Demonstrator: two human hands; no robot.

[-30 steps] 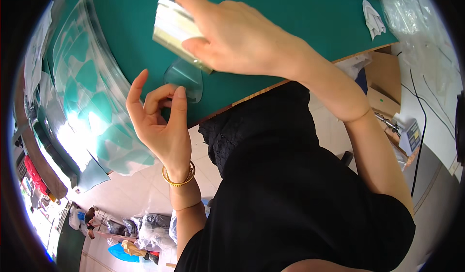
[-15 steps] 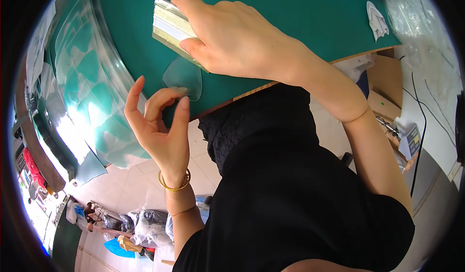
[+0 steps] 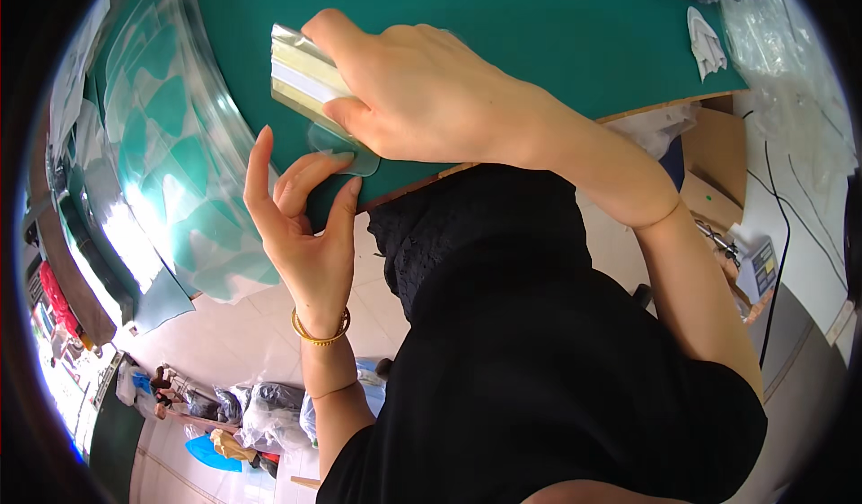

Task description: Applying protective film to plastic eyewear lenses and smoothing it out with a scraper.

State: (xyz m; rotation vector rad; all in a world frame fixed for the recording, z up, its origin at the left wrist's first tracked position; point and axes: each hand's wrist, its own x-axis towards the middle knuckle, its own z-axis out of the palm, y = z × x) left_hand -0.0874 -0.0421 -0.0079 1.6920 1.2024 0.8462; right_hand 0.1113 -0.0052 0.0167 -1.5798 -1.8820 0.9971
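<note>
My right hand grips a flat rectangular block with shiny silvery-yellow faces and a white band along it. The block is tilted, and its lower edge is over a clear, rounded plastic piece on the green table mat. Block and right hand cover much of this piece; whether they press on it I cannot tell. My left hand, with a gold bracelet at the wrist, is at the piece's near left edge. One bent finger rests by the piece, the thumb is a little apart from it, and another finger points up.
Left of my hands lies a stack of clear plastic sheets with rounded shapes. A crumpled white cloth-like scrap is at the far right, beside clear plastic wrap. The wooden table edge runs close to my body.
My right hand has brought the block down and slightly left, over more of the clear piece. My left thumb and finger have moved slightly right and farther apart.
</note>
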